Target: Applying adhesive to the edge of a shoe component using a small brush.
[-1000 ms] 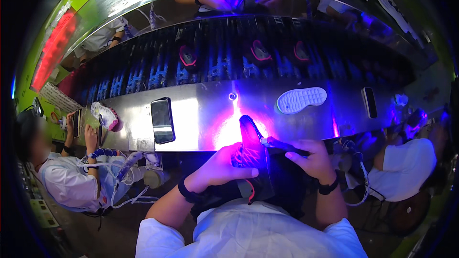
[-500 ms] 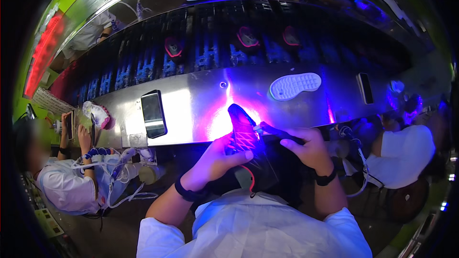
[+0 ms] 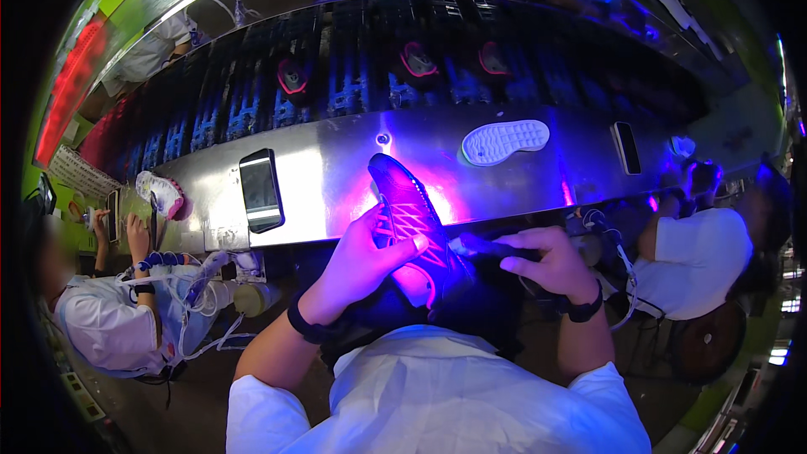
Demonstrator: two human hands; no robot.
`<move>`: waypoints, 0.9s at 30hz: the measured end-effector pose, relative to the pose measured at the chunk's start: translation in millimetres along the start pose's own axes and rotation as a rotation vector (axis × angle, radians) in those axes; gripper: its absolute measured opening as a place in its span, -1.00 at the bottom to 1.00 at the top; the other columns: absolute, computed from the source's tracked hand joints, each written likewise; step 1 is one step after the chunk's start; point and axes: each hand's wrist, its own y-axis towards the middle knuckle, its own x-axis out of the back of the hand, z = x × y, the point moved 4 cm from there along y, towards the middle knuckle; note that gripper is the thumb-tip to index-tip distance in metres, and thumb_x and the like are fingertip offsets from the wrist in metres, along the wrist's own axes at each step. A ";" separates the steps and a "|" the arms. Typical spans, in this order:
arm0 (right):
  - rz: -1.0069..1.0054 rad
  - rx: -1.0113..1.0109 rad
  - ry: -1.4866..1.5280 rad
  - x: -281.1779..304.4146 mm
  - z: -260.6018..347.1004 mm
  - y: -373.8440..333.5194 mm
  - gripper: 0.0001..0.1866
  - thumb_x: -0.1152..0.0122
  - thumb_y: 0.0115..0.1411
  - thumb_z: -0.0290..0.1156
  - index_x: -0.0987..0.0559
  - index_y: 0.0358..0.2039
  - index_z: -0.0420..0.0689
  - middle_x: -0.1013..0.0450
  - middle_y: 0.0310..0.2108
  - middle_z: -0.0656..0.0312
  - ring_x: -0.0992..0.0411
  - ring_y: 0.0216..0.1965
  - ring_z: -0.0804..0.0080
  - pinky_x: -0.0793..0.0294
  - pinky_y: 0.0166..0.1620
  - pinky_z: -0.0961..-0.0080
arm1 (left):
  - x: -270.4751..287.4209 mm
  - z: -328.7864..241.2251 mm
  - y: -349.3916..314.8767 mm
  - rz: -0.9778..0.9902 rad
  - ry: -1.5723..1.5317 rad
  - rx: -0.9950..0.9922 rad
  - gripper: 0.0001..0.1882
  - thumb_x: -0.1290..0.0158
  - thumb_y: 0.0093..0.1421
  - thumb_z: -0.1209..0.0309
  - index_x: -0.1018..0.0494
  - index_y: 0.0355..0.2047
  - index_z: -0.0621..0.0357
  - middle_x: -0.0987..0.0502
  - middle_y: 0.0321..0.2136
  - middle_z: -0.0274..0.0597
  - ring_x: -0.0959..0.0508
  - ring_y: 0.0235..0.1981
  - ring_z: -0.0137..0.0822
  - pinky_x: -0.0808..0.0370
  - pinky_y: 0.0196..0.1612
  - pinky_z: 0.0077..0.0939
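Observation:
A dark sneaker [image 3: 409, 212] with pink-lit laces is held in front of me, toe pointing away and opening toward my body. My left hand [image 3: 357, 256] is closed on its left side, thumb lying over the laces. In my right hand [image 3: 551, 262] is a dark-handled brush [image 3: 487, 245], gripped between thumb and fingers. Its pale tip is against or very close to the shoe's right side, toward the heel; I cannot tell whether it touches. Purple-blue light falls on the shoe and both hands.
On the metal bench [image 3: 324, 160] lie a black phone [image 3: 261, 191], a white shoe sole [image 3: 505, 143] and another phone [image 3: 625, 148]. Beyond it, a roller conveyor [image 3: 349, 59] carries several dark, pink-edged shoe parts [image 3: 418, 60]. Seated people work on my left [image 3: 113, 319] and right [image 3: 702, 261].
The sneaker has turned so its laces and opening show more, and its toe has swung left and away. The brush tip has shifted along the right side toward the heel.

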 end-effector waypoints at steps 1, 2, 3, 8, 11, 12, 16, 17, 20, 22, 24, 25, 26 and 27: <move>0.027 0.061 -0.072 4.4 1.0 -4.4 -0.61 -0.50 0.12 -0.46 -0.69 -0.02 -0.24 -0.64 -0.29 0.18 -0.55 -0.29 0.46 -0.51 -0.15 0.50 | -1.4 0.4 0.5 -0.009 0.020 -0.003 -0.39 -0.28 0.27 0.29 -0.34 0.21 0.34 -0.61 -0.04 -0.13 -0.61 -0.01 -0.32 -0.52 0.13 -0.37; 0.031 0.062 -0.069 9.9 3.7 -9.7 -0.61 -0.50 0.12 -0.46 -0.69 -0.02 -0.24 -0.64 -0.29 0.18 -0.55 -0.29 0.46 -0.51 -0.15 0.50 | -2.8 0.8 1.5 -0.018 0.040 -0.005 -0.38 -0.29 0.27 0.27 -0.34 0.21 0.35 -0.61 -0.04 -0.13 -0.61 -0.01 -0.32 -0.53 0.13 -0.37; 0.041 0.026 -0.145 15.5 7.5 -16.0 -0.61 -0.50 0.11 -0.46 -0.69 -0.03 -0.20 -0.64 -0.31 0.14 -0.57 -0.30 0.39 -0.51 -0.18 0.48 | -6.4 1.2 3.8 -0.024 0.040 -0.003 -0.38 -0.29 0.27 0.27 -0.34 0.21 0.35 -0.61 -0.04 -0.13 -0.61 -0.01 -0.32 -0.53 0.13 -0.37; -0.029 0.044 -0.201 20.0 -6.8 -36.9 -0.59 -0.52 0.06 -0.47 -0.71 -0.03 -0.15 -0.58 -0.42 0.12 -0.55 -0.39 0.32 -0.46 -0.28 0.45 | -18.6 9.3 18.3 -0.068 -0.055 0.048 -0.42 -0.31 0.24 0.28 -0.39 0.13 0.39 -0.62 -0.07 -0.12 -0.63 -0.04 -0.33 -0.56 0.08 -0.39; -0.066 0.043 -0.226 19.8 -12.7 -40.1 -0.60 -0.53 0.05 -0.47 -0.71 -0.05 -0.15 -0.55 -0.44 0.15 -0.53 -0.41 0.34 -0.45 -0.30 0.46 | -17.6 18.8 24.9 -0.097 -0.103 0.064 -0.46 -0.29 0.26 0.26 -0.41 0.11 0.36 -0.62 -0.08 -0.13 -0.63 -0.04 -0.34 -0.55 0.08 -0.42; -0.098 0.027 -0.228 19.8 -16.9 -40.1 -0.61 -0.52 0.05 -0.47 -0.71 -0.05 -0.14 -0.55 -0.44 0.16 -0.53 -0.42 0.34 -0.45 -0.31 0.46 | -17.9 17.9 26.3 -0.096 -0.156 0.112 -0.49 -0.28 0.28 0.26 -0.42 0.10 0.34 -0.63 -0.09 -0.13 -0.64 -0.06 -0.35 -0.56 0.06 -0.42; -0.150 0.032 -0.267 22.9 -4.7 -32.1 -0.62 -0.52 0.05 -0.46 -0.72 -0.07 -0.13 -0.56 -0.45 0.16 -0.52 -0.45 0.34 -0.45 -0.34 0.45 | -20.3 24.6 22.7 -0.085 -0.351 0.222 -0.54 -0.19 0.35 0.21 -0.44 0.09 0.30 -0.64 -0.11 -0.13 -0.67 -0.11 -0.34 -0.61 0.00 -0.42; -0.144 0.040 -0.266 22.9 1.1 -29.6 -0.62 -0.52 0.05 -0.46 -0.72 -0.07 -0.13 -0.56 -0.45 0.16 -0.52 -0.45 0.34 -0.45 -0.34 0.45 | -20.1 21.2 19.3 -0.093 -0.350 0.217 -0.54 -0.19 0.35 0.21 -0.44 0.09 0.30 -0.64 -0.11 -0.13 -0.67 -0.11 -0.34 -0.61 0.00 -0.42; -0.176 0.075 -0.329 24.7 18.1 -23.7 -0.62 -0.51 0.06 -0.46 -0.72 -0.06 -0.12 -0.55 -0.46 0.15 -0.51 -0.48 0.33 -0.45 -0.36 0.45 | -23.5 18.3 7.0 -0.068 -0.514 0.305 -0.58 -0.02 0.44 0.14 -0.44 0.09 0.23 -0.64 -0.19 -0.22 -0.67 -0.21 -0.38 -0.62 -0.13 -0.48; -0.187 0.118 -0.331 24.5 29.3 -19.8 -0.61 -0.49 0.03 -0.50 -0.71 -0.07 -0.18 -0.54 -0.47 0.18 -0.50 -0.45 0.38 -0.43 -0.32 0.47 | -24.5 21.2 -3.0 -0.025 -0.649 0.386 -0.56 0.00 0.45 0.13 -0.41 0.13 0.21 -0.63 -0.16 -0.15 -0.67 -0.18 -0.28 -0.64 -0.11 -0.40; -0.171 0.169 -0.375 25.9 40.1 -16.2 -0.61 -0.50 0.03 -0.48 -0.72 -0.07 -0.14 -0.54 -0.47 0.17 -0.48 -0.50 0.37 -0.41 -0.38 0.47 | -27.0 24.5 -9.5 0.028 -0.726 0.365 -0.56 0.00 0.45 0.11 -0.39 0.15 0.17 -0.62 -0.13 -0.11 -0.67 -0.15 -0.21 -0.65 -0.09 -0.35; -0.157 0.211 -0.419 25.0 46.0 -14.1 -0.61 -0.51 0.03 -0.47 -0.72 -0.07 -0.10 -0.53 -0.48 0.16 -0.46 -0.55 0.36 -0.39 -0.43 0.47 | -29.4 23.5 -12.3 0.087 -0.804 0.352 -0.55 0.00 0.45 0.10 -0.38 0.17 0.13 -0.61 -0.10 -0.07 -0.67 -0.13 -0.15 -0.66 -0.06 -0.30; -0.154 0.211 -0.420 23.9 50.6 -11.6 -0.61 -0.51 0.03 -0.47 -0.72 -0.07 -0.10 -0.53 -0.48 0.16 -0.46 -0.55 0.36 -0.39 -0.43 0.47 | -29.5 22.0 -16.0 0.086 -0.808 0.351 -0.55 0.00 0.45 0.10 -0.38 0.17 0.13 -0.61 -0.10 -0.07 -0.67 -0.13 -0.15 -0.66 -0.06 -0.30; -0.151 0.225 -0.427 22.4 55.7 -9.1 -0.61 -0.51 0.02 -0.47 -0.73 -0.07 -0.09 -0.53 -0.49 0.17 -0.43 -0.57 0.38 -0.37 -0.45 0.48 | -29.4 18.9 -20.6 0.056 -0.810 0.360 -0.54 0.01 0.44 0.06 -0.39 0.17 0.09 -0.60 -0.07 -0.12 -0.65 -0.08 -0.21 -0.64 -0.04 -0.31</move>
